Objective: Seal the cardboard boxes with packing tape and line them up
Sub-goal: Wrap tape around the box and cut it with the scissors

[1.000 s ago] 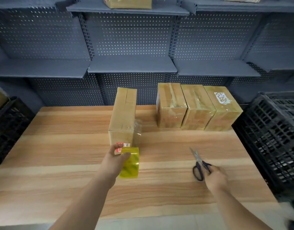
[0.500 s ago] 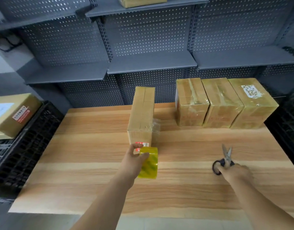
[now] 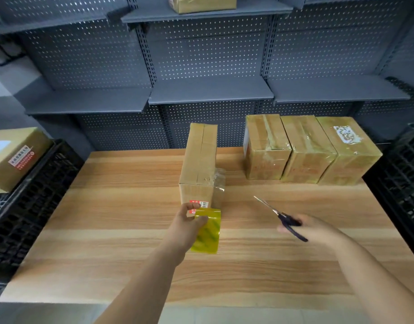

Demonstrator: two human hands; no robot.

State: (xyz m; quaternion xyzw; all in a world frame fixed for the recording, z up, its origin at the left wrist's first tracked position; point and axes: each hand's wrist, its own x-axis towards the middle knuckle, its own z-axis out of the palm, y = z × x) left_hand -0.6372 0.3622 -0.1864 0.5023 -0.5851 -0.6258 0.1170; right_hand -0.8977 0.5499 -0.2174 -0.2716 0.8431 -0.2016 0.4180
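Observation:
A tall narrow cardboard box (image 3: 199, 160) stands in the middle of the wooden table (image 3: 107, 230), with a loose flap of clear tape (image 3: 219, 183) hanging off its right side. My left hand (image 3: 186, 226) grips a yellow roll of packing tape (image 3: 207, 231) just in front of that box. My right hand (image 3: 312, 229) holds black-handled scissors (image 3: 281, 217) above the table, blades pointing up and left. Three taped boxes (image 3: 309, 148) stand side by side in a row at the back right.
A black crate (image 3: 25, 202) at the left carries a labelled cardboard box (image 3: 14, 155). Another black crate (image 3: 402, 174) stands at the right edge. Grey pegboard shelving (image 3: 210, 90) lines the back, with a box (image 3: 202, 3) on the top shelf.
My right hand has picked the scissors up off the table and lifted them. The view has swung left, bringing the left crate and its box into sight. My left hand stays on the tape roll.

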